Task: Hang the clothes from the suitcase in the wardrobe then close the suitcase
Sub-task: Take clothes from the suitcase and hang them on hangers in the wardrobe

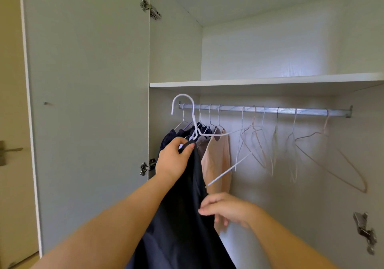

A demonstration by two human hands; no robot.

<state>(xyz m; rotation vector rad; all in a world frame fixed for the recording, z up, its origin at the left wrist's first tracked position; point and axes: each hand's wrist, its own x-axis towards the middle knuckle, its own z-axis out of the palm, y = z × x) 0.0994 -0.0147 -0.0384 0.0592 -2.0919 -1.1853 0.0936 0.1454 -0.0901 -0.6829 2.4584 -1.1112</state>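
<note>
A dark navy garment (182,216) hangs from a white hanger (194,121) that I hold up in front of the wardrobe rail (266,110). My left hand (173,159) grips the top of the garment and the hanger's neck, just below and in front of the rail's left end. The hanger's hook is above the rail level, not on it. My right hand (225,207) pinches the garment's right edge lower down. Behind it, a peach garment (217,160) and another dark garment (168,139) hang on the rail. The suitcase is out of view.
Several bare hangers (295,144) hang along the middle and right of the rail. A white shelf (259,80) runs just above it. The open wardrobe door (87,102) stands at the left, with hinges (147,166) on its edge. A room door handle (10,150) shows at far left.
</note>
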